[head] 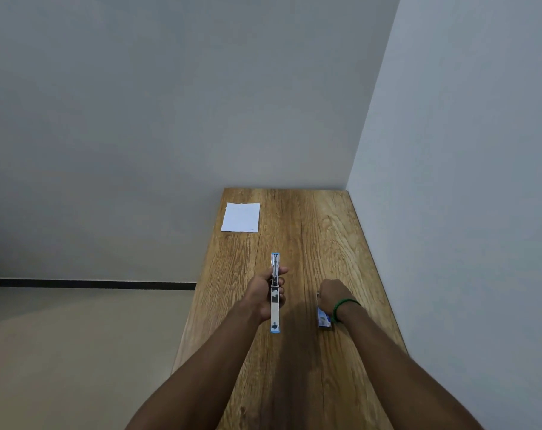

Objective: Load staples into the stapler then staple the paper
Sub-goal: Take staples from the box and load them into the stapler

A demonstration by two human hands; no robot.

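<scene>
A blue and silver stapler point(275, 318) lies opened out flat along the wooden table point(325, 243), pointing away from me. My left hand point(262, 294) is wrapped around its middle. To the right, my right hand point(333, 294) is closed with its fingers turned down, over a small blue staple box point(323, 319) that lies on the table; the fingertips are hidden, so I cannot tell whether they grip the box. A green band circles that wrist. A small white sheet of paper point(241, 217) lies flat at the far left corner of the table.
The table is narrow, with a grey wall along its right side and another at its far end. Its left edge drops to a beige floor with a dark skirting line.
</scene>
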